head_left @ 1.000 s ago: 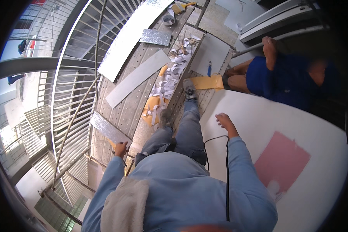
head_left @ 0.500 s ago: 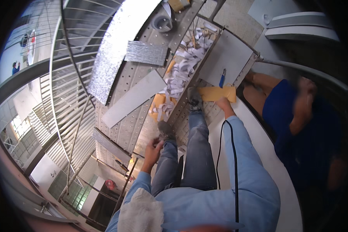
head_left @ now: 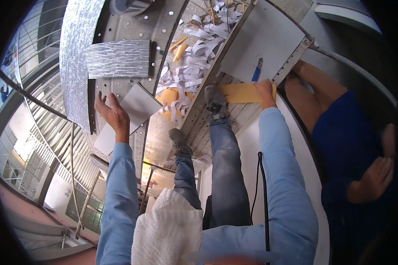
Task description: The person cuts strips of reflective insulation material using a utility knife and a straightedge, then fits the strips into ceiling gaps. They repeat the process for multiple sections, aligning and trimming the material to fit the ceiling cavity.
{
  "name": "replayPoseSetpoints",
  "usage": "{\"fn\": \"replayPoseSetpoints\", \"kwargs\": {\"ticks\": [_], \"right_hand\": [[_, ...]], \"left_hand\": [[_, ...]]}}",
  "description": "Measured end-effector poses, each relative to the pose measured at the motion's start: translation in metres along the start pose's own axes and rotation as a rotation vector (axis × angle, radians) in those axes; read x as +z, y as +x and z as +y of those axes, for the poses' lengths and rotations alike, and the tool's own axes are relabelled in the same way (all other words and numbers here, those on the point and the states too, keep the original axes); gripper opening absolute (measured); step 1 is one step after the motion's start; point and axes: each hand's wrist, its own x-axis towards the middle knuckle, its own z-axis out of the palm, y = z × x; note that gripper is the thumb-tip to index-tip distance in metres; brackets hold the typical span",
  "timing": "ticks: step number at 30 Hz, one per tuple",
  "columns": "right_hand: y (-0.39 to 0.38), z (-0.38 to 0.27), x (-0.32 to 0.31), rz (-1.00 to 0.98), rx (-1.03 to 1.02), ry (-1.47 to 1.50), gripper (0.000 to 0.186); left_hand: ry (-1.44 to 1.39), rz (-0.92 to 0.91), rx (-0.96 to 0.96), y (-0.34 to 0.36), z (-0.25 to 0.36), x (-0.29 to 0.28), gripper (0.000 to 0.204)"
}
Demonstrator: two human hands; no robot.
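leaning over some perforated metal planks (head_left: 163, 28), the person in the light blue sleeves had both hands out in front. the right hand (head_left: 265, 91) was down at the right end of a flat yellow strip (head_left: 241, 93), fingers bent over it, though you honestly couldn't tell if they were pinching it or just resting there. that strip lay crosswise on the planks, with its left end right up at the right shoe (head_left: 214, 99).

the left hand (head_left: 116, 117) was way off to the other side, fingers loosely spread with nothing in them. it was over a grey panel (head_left: 139, 104) that sat at an angle, and whether it touched the thing was hard to say. just past that was a silver foil-faced piece (head_left: 119, 59), overlapping a long foil sheet (head_left: 77, 66).

a blue-handled cutter (head_left: 256, 73) lay on a pale board (head_left: 261, 37), just beyond the yellow strip. between the planks and that board there was a messy pile of curly white strips (head_left: 197, 66). off to the right was a co-worker (head_left: 347, 132) in dark blue.
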Motion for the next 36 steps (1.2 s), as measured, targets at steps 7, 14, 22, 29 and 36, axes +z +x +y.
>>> {"fn": "replayPoseSetpoints", "kwargs": {"ticks": [7,14,22,29,36], "right_hand": [[0.046,-0.002,0.018,0.129,0.056,-0.005,0.077],[0.073,-0.007,0.035,0.107,0.039,-0.079,0.074],[0.079,-0.006,0.039,0.242,-0.013,-0.098,0.055],[0.091,-0.003,0.054,0.296,-0.076,0.149,0.048],[0.034,-0.116,-0.029,-0.014,-0.554,0.634,0.027]], "left_hand": [[0.322,-0.082,0.262,-0.02,-0.04,0.031,0.091],[0.334,-0.128,0.281,-0.022,-0.037,0.028,0.093],[0.303,-0.134,0.288,-0.024,-0.037,0.029,0.086],[0.264,-0.11,0.268,-0.022,-0.039,0.035,0.082],[0.219,-0.081,0.184,-0.027,-0.042,0.032,0.083]]}}
